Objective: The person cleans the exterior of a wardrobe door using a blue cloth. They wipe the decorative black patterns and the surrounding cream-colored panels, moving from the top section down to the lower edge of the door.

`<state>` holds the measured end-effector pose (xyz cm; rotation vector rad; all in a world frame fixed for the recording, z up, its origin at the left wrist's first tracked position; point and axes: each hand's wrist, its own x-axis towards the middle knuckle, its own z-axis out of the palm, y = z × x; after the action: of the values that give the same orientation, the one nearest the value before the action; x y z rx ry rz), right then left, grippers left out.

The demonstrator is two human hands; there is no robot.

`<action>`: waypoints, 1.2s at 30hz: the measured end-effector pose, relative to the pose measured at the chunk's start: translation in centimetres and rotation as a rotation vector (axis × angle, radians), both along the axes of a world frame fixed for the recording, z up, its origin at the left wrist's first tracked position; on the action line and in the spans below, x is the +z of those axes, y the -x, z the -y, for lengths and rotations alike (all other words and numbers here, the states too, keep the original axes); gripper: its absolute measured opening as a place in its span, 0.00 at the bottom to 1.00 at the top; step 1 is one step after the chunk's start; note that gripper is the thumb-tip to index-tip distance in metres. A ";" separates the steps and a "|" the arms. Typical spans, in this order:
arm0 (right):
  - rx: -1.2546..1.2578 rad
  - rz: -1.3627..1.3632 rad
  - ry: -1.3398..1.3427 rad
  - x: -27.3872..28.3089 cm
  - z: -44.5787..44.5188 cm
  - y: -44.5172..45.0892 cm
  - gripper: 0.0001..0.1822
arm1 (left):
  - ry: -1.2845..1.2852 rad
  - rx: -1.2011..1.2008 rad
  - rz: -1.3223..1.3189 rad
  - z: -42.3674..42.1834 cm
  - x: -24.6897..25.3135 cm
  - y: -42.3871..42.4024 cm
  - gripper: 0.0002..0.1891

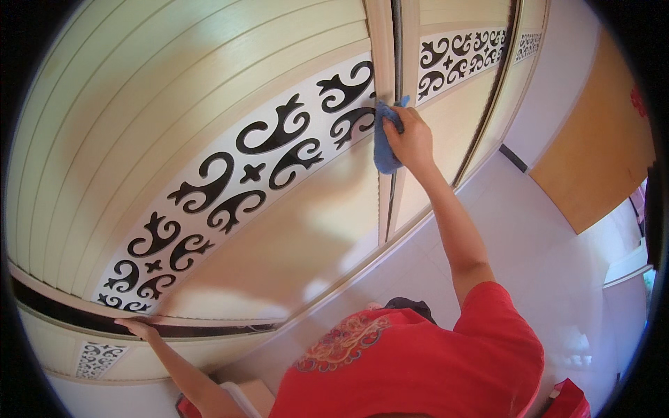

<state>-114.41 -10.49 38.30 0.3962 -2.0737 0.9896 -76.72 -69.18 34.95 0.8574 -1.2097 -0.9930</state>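
Observation:
My right hand (413, 137) grips a bunched blue cloth (388, 149) and presses it against the upright edge frame (385, 68) of a cream sliding wardrobe door (292, 235). Across that door runs a white band with black scroll cut-outs (252, 173). At the lower left, my left hand (138, 328) rests at the door's other upright edge, beside a dark gap (209, 331). Its fingers reach to the frame; whether they grip it cannot be made out. A second door panel (439, 141) with the same scroll pattern stands to the right of the cloth.
Pale floor tiles (418, 261) run along the wardrobe's base. An orange-brown door or panel (590, 141) stands at the right, near a white wall (556, 78). A red item (569, 401) lies at lower right. A box-like object (256, 397) sits below my left forearm.

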 end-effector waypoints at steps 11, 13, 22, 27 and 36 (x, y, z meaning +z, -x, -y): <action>0.185 0.001 -0.201 0.9 -0.7 4.4 0.15 | -0.230 0.080 0.012 -1.0 -1.9 1.1 0.43; 0.537 0.159 -0.039 1.0 -1.8 4.3 0.14 | -0.238 0.130 -0.041 -0.6 -1.7 1.4 0.42; -0.086 -0.183 -0.034 -1.4 1.5 0.3 0.13 | -0.143 0.258 -0.091 0.3 -1.9 1.7 0.45; -0.192 -0.143 -0.125 -1.9 2.5 0.6 0.14 | -0.143 0.249 -0.084 -0.8 -1.8 2.0 0.45; -0.042 -0.366 -0.379 -5.4 2.8 1.8 0.19 | -0.143 0.311 -0.117 -1.3 -1.4 2.8 0.46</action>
<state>-116.18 -13.30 32.87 0.6707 -1.9150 0.4511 -79.51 -67.87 33.58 1.0493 -0.8817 -0.8685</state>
